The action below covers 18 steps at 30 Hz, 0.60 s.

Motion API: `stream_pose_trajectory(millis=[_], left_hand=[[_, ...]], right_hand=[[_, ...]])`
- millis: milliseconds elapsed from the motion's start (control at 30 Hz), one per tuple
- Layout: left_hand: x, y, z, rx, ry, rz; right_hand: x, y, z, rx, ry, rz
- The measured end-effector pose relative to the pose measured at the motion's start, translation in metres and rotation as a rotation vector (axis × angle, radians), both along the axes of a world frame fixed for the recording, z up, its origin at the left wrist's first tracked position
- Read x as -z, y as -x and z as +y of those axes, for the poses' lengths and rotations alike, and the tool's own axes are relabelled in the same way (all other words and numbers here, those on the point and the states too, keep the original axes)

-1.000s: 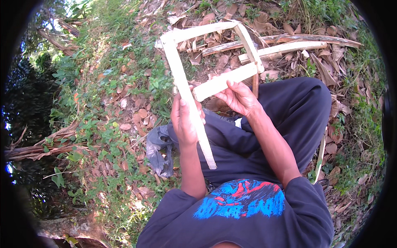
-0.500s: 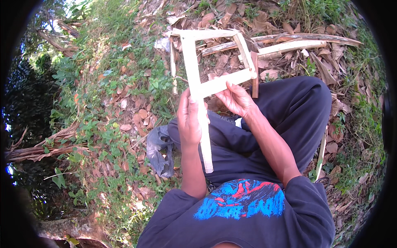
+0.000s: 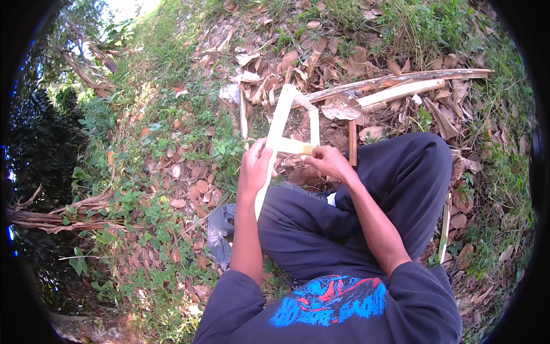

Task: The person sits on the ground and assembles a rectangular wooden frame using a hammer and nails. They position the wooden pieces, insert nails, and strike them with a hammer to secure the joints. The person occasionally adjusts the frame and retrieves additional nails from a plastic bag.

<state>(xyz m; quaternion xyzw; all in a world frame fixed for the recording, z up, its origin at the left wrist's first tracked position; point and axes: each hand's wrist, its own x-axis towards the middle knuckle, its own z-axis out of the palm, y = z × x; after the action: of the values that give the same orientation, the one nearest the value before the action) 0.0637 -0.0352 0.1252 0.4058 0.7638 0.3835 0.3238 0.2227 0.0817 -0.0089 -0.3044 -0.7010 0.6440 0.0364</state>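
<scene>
Wooden frame [image 3: 280,118]: held up before our crossed legs [image 3: 395,169]; we judge it light, stiff, weakest at its corners [image 3: 289,89].
Left hand [image 3: 255,167]: gripping the long strip [image 3: 276,129].
Right hand [image 3: 329,161]: pinching the crosspiece [image 3: 293,146] near its right end.
Best hold: mid-strip, we think.

From the wearer's head, a single fisheye view looks steeply down, close over the T-shirt [image 3: 349,329] and trousers [image 3: 401,172], to leaf-littered ground [image 3: 189,186] farther off.
</scene>
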Motion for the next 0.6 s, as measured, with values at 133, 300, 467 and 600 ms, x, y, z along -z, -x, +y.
stream_pose_trajectory(millis=[133,300,467,600], left_hand=[[0.032,0.023,0.016,0.066,0.062,0.007],[0.066,0.037,0.014,0.027,0.072,-0.082],[0.091,0.026,0.006,0.019,0.113,-0.019],[0.086,0.024,0.002,0.018,0.117,0.002]], right_hand=[[0.022,0.033,0.021,0.277,-0.632,0.663],[0.045,0.072,0.032,-0.267,-0.247,0.326],[0.08,0.062,0.009,-0.053,-0.257,0.485],[0.088,0.065,0.001,-0.026,-0.235,0.465]])
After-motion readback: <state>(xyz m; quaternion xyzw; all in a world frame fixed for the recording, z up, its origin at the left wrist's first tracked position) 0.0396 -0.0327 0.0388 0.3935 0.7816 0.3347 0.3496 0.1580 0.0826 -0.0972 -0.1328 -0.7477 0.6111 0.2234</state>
